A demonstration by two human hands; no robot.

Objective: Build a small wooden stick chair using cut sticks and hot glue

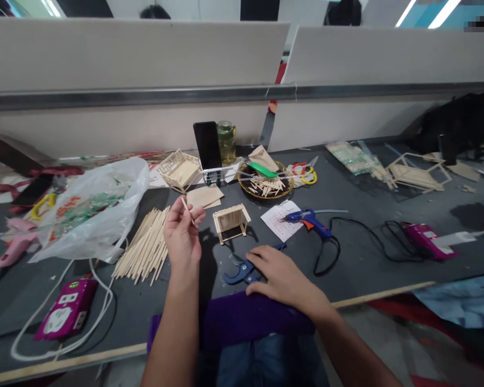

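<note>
Raised over the table, my left hand (pixel 183 228) pinches a short wooden stick (pixel 188 210) between thumb and fingers. My right hand (pixel 280 277) is low over a blue pipe cutter (pixel 242 272) near the table's front edge, fingers and thumb around its handles; the palm hides part of them. Between and beyond my hands stands a small frame of glued wooden sticks (pixel 230 221), with a slatted panel on top. A pile of long thin wooden sticks (pixel 145 244) lies left of my left hand.
A blue glue gun (pixel 312 221) rests on a printed paper (pixel 280 228), its cord trailing right. Behind are a basket of stick pieces (pixel 260 193), scissors (pixel 308 174), a phone (pixel 207 146), a jar (pixel 226 142) and a stick model (pixel 180 169). A plastic bag (pixel 100 209) and power strip (pixel 66 312) are left.
</note>
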